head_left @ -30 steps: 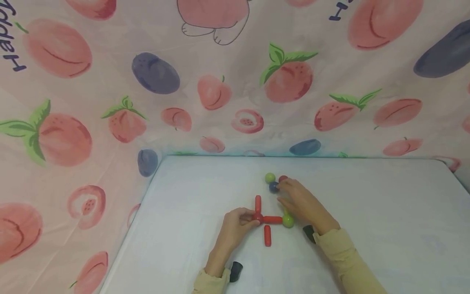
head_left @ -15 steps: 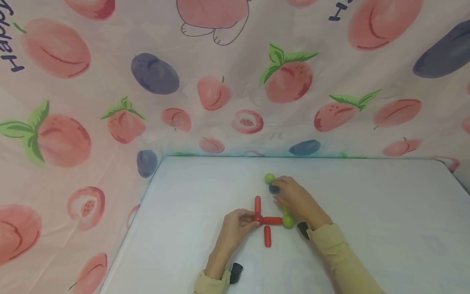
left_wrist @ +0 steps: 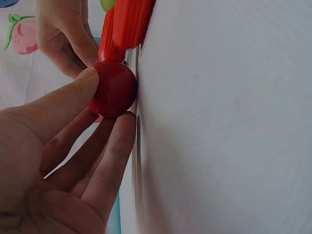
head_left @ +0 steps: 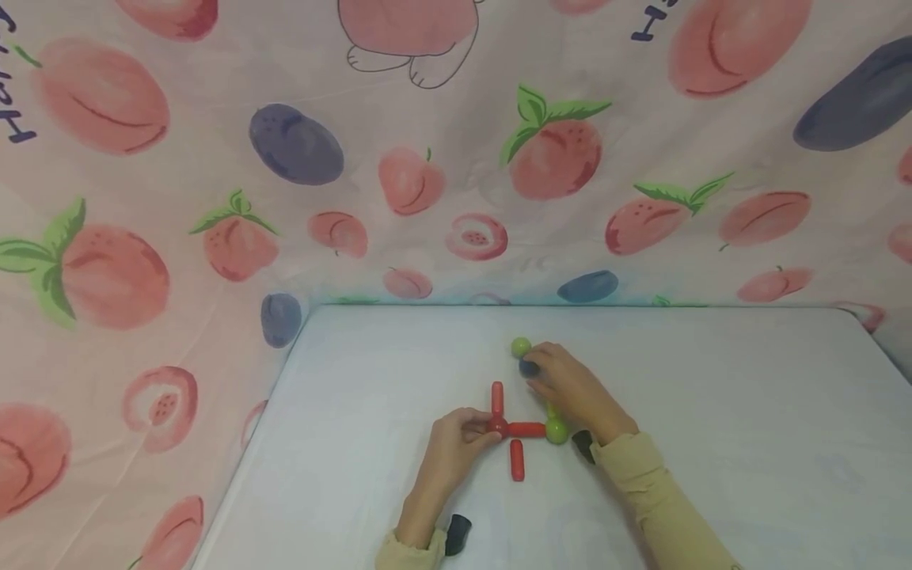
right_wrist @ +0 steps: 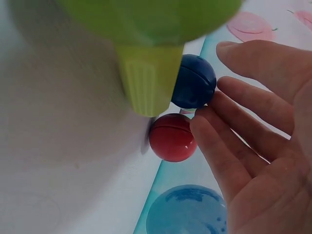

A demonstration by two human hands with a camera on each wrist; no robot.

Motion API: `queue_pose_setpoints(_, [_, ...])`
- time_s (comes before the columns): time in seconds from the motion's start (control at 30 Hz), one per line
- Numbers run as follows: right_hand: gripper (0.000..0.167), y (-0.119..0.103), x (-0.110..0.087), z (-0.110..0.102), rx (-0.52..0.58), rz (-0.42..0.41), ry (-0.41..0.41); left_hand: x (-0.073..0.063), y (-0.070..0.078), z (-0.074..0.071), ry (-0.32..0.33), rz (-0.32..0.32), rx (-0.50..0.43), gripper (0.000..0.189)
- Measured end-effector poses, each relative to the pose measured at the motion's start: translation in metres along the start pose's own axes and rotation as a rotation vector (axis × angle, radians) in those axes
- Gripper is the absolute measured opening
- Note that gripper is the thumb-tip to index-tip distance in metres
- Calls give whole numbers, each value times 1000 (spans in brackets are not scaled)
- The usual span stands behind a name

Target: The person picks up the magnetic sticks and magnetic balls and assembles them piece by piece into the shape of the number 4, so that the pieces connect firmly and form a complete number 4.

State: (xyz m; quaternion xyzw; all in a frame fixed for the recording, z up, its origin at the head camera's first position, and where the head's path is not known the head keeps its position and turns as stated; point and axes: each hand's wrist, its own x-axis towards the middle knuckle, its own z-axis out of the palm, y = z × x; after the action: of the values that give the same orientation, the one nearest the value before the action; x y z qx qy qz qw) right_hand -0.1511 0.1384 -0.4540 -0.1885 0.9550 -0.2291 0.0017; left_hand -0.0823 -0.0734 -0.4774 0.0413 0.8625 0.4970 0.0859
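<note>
Clock positions as in the head view unless noted. Left hand [head_left: 454, 445]: thumb and fingertips pinched on a dark red ball [left_wrist: 114, 88], the centre piece, low over the white table [head_left: 342, 427]. Upper red rod [head_left: 497, 397]: at the dark red ball's 12 o'clock, end against it. Side red rod [head_left: 527, 430]: at its 3 o'clock, reaching to a joined green ball [head_left: 556, 431]. Green rod [right_wrist: 150, 83]: at the joined green ball's 12 o'clock, partly covered by the right hand [head_left: 573, 389]. Lower red rod [head_left: 517, 461]: loose, at the dark red ball's 5 o'clock, apart from it.

Right hand: fingers loosely spread at a blue ball [right_wrist: 196, 80] and a loose red ball [right_wrist: 173, 139], thumb clear of both. Blue ball: at the dark red ball's 1 o'clock; in the right wrist view the loose red ball lay at its 7 o'clock. Light green ball [head_left: 521, 347]: just beside the blue ball, at its 11 o'clock.

Surroundings: fruit-printed cloth [head_left: 470, 119] from 10 to 2 o'clock; beige right sleeve [head_left: 663, 491], at 5 o'clock.
</note>
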Motion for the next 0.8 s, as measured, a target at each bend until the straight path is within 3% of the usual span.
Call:
queue_pose_setpoints(0.3, [40, 0, 2, 2, 1, 27, -21, 0, -2, 0, -12, -5, -6, 32])
queue_pose_setpoints(0.57, [36, -4, 2, 1, 27, -9, -15, -1, -1, -2, -21, 1, 0, 31])
queue_pose_setpoints(0.8, [39, -4, 3, 3, 25, 47, -51, 1, -2, -1, -25, -8, -3, 31])
